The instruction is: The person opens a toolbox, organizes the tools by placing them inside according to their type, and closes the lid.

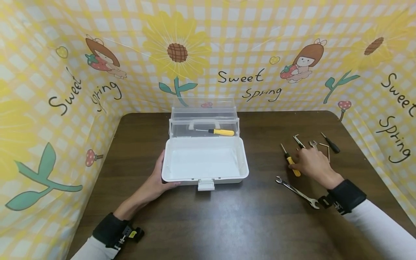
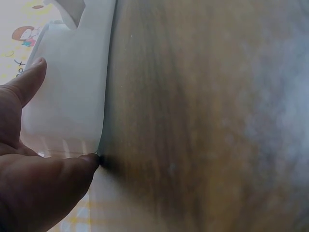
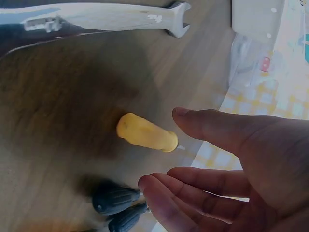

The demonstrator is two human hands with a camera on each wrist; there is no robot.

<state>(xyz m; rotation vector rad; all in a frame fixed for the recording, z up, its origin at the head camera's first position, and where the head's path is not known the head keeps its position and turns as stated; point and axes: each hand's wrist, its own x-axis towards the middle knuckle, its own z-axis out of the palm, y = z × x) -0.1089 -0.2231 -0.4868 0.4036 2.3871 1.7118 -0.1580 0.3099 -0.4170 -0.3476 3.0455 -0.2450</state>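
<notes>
A dark wooden table (image 1: 208, 224) fills the lower part of the head view, and at its centre sits a white plastic box (image 1: 204, 160) with its clear lid (image 1: 204, 115) standing open at the back; a yellow-handled screwdriver (image 1: 216, 131) lies in the lid's tray. The left hand (image 1: 159, 178) comes in from the lower left, forearm angled up toward the box, palm against the box's left wall with straight fingers laid along it and the thumb at the front corner; it braces the box and grips nothing. The right hand (image 1: 312, 164) reaches in from the lower right, its back facing up, fingers spread and relaxed over a second yellow-handled screwdriver (image 1: 291, 162) at mid right. In the right wrist view the fingers and thumb hover around the handle with a gap, not yet closed. Just below the hand lies a wrench (image 1: 297, 192); hex keys (image 1: 299, 141), a small spanner (image 1: 313, 143) and a black-handled screwdriver (image 1: 330, 143) lie beyond the fingertips.
</notes>
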